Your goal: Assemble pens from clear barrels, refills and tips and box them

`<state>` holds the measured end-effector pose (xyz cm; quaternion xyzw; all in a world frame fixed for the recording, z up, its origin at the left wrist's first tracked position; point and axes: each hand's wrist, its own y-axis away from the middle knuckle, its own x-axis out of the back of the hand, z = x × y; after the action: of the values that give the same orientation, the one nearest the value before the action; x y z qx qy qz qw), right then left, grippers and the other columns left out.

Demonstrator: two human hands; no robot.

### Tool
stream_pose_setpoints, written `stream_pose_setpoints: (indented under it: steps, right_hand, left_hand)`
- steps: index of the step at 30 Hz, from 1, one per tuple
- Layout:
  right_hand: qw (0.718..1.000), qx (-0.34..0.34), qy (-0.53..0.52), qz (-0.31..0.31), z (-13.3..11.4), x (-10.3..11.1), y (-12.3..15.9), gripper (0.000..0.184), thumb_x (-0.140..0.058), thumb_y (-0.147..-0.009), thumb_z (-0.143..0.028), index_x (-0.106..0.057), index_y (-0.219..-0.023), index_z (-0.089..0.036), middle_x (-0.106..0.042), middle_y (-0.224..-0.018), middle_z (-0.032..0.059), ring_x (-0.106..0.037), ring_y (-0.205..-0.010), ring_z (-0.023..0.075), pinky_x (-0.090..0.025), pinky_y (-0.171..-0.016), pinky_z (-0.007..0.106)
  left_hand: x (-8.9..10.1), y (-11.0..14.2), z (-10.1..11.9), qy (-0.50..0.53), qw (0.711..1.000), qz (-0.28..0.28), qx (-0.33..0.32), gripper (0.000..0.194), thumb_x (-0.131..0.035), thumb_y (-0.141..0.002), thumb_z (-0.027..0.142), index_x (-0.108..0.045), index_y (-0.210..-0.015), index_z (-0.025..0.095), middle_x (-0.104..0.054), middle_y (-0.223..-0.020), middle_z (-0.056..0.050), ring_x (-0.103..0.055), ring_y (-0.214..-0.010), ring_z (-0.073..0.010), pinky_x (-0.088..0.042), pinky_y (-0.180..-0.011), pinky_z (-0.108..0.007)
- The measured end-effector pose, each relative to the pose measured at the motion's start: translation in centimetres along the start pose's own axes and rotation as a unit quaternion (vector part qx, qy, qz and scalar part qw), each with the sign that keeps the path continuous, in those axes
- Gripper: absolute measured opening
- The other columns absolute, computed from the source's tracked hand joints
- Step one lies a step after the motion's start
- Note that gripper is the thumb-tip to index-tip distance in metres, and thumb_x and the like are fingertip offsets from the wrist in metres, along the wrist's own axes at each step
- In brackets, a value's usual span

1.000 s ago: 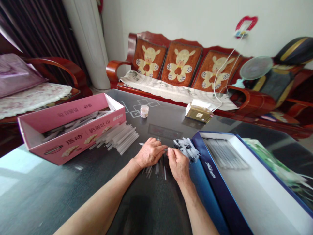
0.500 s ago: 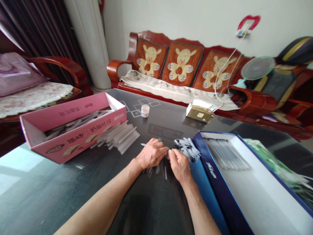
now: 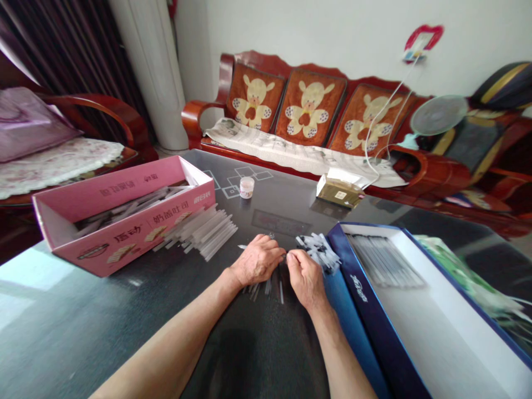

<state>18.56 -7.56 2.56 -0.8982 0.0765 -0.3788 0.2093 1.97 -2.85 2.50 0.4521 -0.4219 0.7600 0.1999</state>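
My left hand (image 3: 256, 260) rests knuckles-up on the dark table (image 3: 103, 321), its fingers curled over a thin clear tube whose tip pokes out to the left. Facing it, my right hand (image 3: 303, 277) pinches something small at the tube's other end, fingertips touching those of the left hand. Several loose clear tubes (image 3: 266, 288) lie under and just behind both hands. A small heap of black-and-clear parts (image 3: 318, 249) sits right beside my right hand.
A pink carton (image 3: 124, 221) with tubes inside stands at the left, a stack of clear tubes (image 3: 205, 230) leaning by it. A blue-and-white box (image 3: 399, 288) holding tubes lies to the right. Farther back: a small white jar (image 3: 246, 187), a tissue box (image 3: 338, 191), a wooden sofa.
Both hands stay together at the same spot; my right fingers have shifted slightly at the tube's end. The view has drifted a little.
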Motion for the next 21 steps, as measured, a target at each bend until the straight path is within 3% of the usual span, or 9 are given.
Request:
stream_pose_setpoints:
  steps: [9, 13, 15, 17, 19, 21]
  right_hand:
    - [0.993, -0.108, -0.029, -0.029, -0.4, -0.7, 0.0, 0.040, -0.036, -0.092, -0.045, -0.051, -0.063, -0.021, -0.057, -0.055, 0.0002, -0.054, -0.056, 0.0148, -0.039, -0.055, 0.025]
    - [0.983, -0.162, -0.082, -0.008, -0.2, -1.1, 0.1, 0.040, -0.040, -0.089, -0.051, -0.057, -0.069, -0.021, -0.063, -0.061, 0.0024, -0.059, -0.059, 0.0169, -0.044, -0.057, 0.027]
    - [0.975, -0.197, -0.101, 0.036, -0.2, -1.2, 0.0, 0.040, -0.042, -0.087, -0.053, -0.060, -0.074, -0.020, -0.066, -0.066, 0.0043, -0.062, -0.060, 0.0182, -0.047, -0.059, 0.028]
    - [0.960, -0.231, -0.132, 0.082, -0.5, -1.2, -0.1, 0.041, -0.043, -0.086, -0.055, -0.062, -0.079, -0.019, -0.069, -0.069, 0.0058, -0.063, -0.060, 0.0184, -0.049, -0.060, 0.029]
    - [0.951, -0.240, -0.167, 0.102, -1.0, -1.2, 0.0, 0.041, -0.045, -0.085, -0.055, -0.062, -0.080, -0.018, -0.069, -0.070, 0.0063, -0.064, -0.060, 0.0176, -0.051, -0.060, 0.028]
    - [0.955, -0.215, -0.186, 0.084, -1.6, -1.4, 0.2, 0.039, -0.047, -0.085, -0.052, -0.063, -0.081, -0.017, -0.069, -0.070, 0.0058, -0.064, -0.060, 0.0166, -0.051, -0.059, 0.027]
  left_hand:
    - [0.2, -0.1, 0.2, -0.011, 1.000, 0.003, -0.005, 0.027, -0.038, -0.096, 0.027, -0.063, -0.090, 0.017, -0.058, -0.076, -0.003, -0.048, -0.076, -0.0174, -0.038, -0.077, -0.033]
    - [0.1, 0.0, -0.1, -0.009, 0.996, 0.092, -0.010, 0.025, -0.044, -0.094, 0.028, -0.061, -0.109, 0.019, -0.064, -0.094, -0.006, -0.053, -0.087, -0.0188, -0.039, -0.085, -0.036]
    - [0.0, 0.1, -0.3, -0.002, 0.983, 0.180, 0.030, 0.027, -0.049, -0.092, 0.031, -0.060, -0.112, 0.016, -0.063, -0.105, -0.010, -0.053, -0.095, -0.0207, -0.040, -0.088, -0.037]
    - [-0.2, 0.3, -0.6, 0.025, 0.960, 0.255, 0.114, 0.025, -0.051, -0.091, 0.034, -0.064, -0.099, 0.015, -0.064, -0.095, -0.009, -0.055, -0.089, -0.0195, -0.043, -0.081, -0.034]
    - [-0.5, 0.5, -0.8, 0.091, 0.934, 0.275, 0.209, 0.031, -0.049, -0.091, 0.038, -0.065, -0.077, 0.015, -0.062, -0.073, -0.004, -0.054, -0.070, -0.0148, -0.044, -0.068, -0.028]
    - [-0.7, 0.5, -1.0, 0.203, 0.902, 0.255, 0.285, 0.040, -0.048, -0.091, 0.044, -0.064, -0.068, 0.015, -0.056, -0.059, 0.000, -0.050, -0.055, -0.0106, -0.041, -0.057, -0.024]
